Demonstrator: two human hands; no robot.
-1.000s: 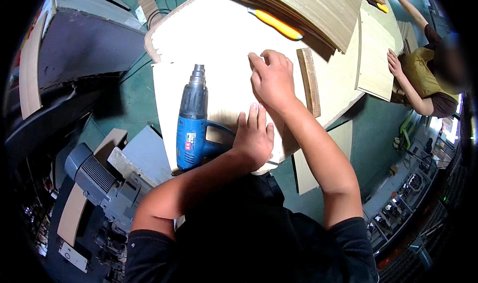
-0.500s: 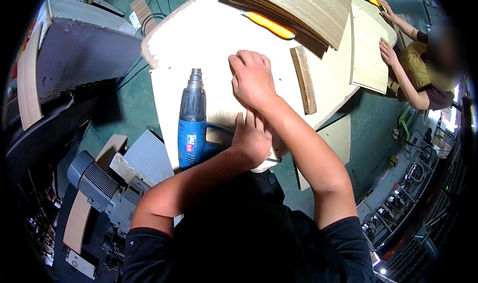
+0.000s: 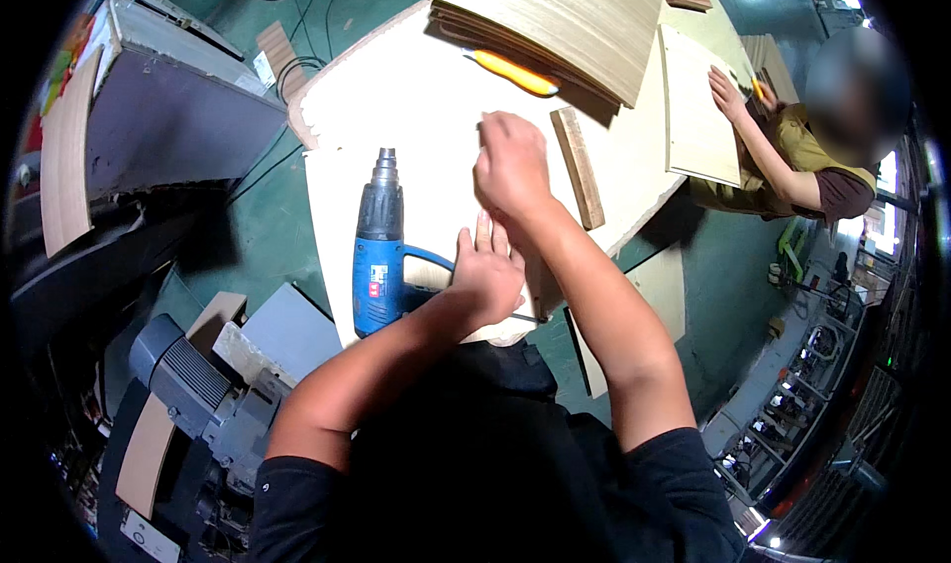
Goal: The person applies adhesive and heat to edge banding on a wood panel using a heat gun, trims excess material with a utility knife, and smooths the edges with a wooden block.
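My left hand [image 3: 489, 284] lies palm down near the table's front edge, fingers spread on pale wood. Just beyond it my right hand [image 3: 513, 172] is bent over the same bright surface, fingers curled and slightly blurred; whatever they may hold is hidden. Beside my left forearm rests a blue heat gun [image 3: 378, 266], its stepped metal nozzle pointing away from me. To the right of my right hand lies a narrow wooden block [image 3: 578, 172]. A yellow utility knife [image 3: 515, 72] sits farther off, by a stack of thin wood panels [image 3: 565, 18].
At the right a co-worker's hand [image 3: 726, 93] rests on a separate wood panel [image 3: 698, 137], and the other holds a yellow tool. A grey motor [image 3: 183, 360] stands low at left, below a large purplish cabinet [image 3: 188, 112]. Cables cross the green floor.
My right hand has shifted slightly toward me, its fingers more curled. My left hand stays flat. The view has shifted a little. The co-worker now holds a yellow tool over the panel's edge.
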